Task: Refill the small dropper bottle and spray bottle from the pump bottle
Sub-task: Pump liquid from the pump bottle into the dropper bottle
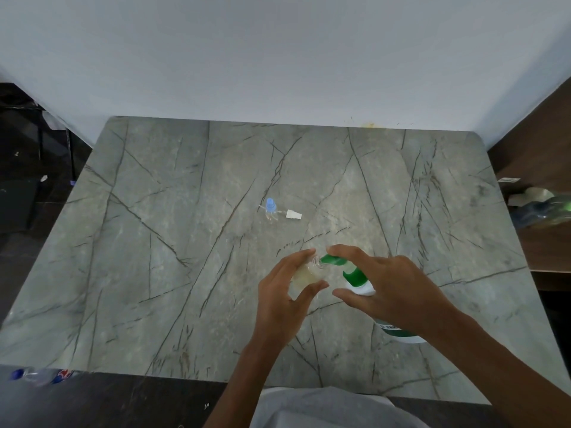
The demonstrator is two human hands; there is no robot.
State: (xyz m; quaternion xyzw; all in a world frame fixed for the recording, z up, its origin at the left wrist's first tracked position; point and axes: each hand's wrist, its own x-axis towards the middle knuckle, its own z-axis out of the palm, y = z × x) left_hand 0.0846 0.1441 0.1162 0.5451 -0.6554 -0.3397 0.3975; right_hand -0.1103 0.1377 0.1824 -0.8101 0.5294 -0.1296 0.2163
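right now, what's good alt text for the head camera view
A person's left hand holds a small clear bottle of pale liquid with its open neck at the green spout of a pump bottle, while the right hand rests its fingers on the pump head. Farther back on the grey marble table sit a blue-capped bottle and a white cap.
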